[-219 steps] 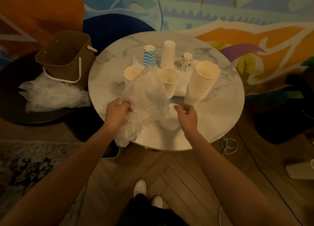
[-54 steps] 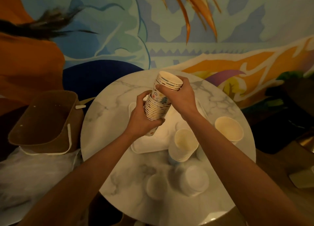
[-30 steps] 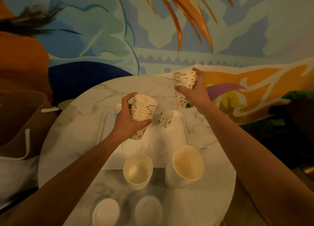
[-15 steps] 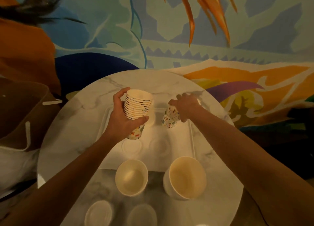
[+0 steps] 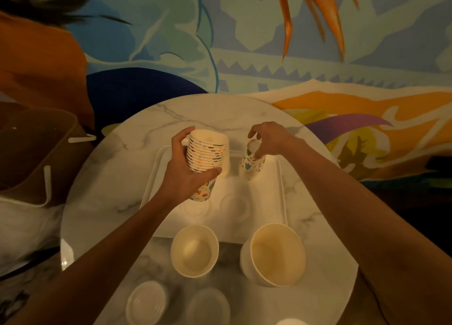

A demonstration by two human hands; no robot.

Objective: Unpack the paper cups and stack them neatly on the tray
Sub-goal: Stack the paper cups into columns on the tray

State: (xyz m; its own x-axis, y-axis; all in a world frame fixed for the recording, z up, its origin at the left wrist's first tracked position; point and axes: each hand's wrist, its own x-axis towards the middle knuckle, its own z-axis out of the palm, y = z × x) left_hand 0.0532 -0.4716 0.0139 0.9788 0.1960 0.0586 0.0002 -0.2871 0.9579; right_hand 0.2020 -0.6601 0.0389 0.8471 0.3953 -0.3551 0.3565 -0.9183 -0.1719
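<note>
one tall stack [image 5: 206, 153] in left hand [image 5: 186, 180]; right hand [image 5: 271, 138] grips short stack [image 5: 252, 165].

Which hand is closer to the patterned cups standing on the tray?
Right. The right hand grips the top of the standing cups; the left hand is beside them to the left, holding a separate stack.
</note>
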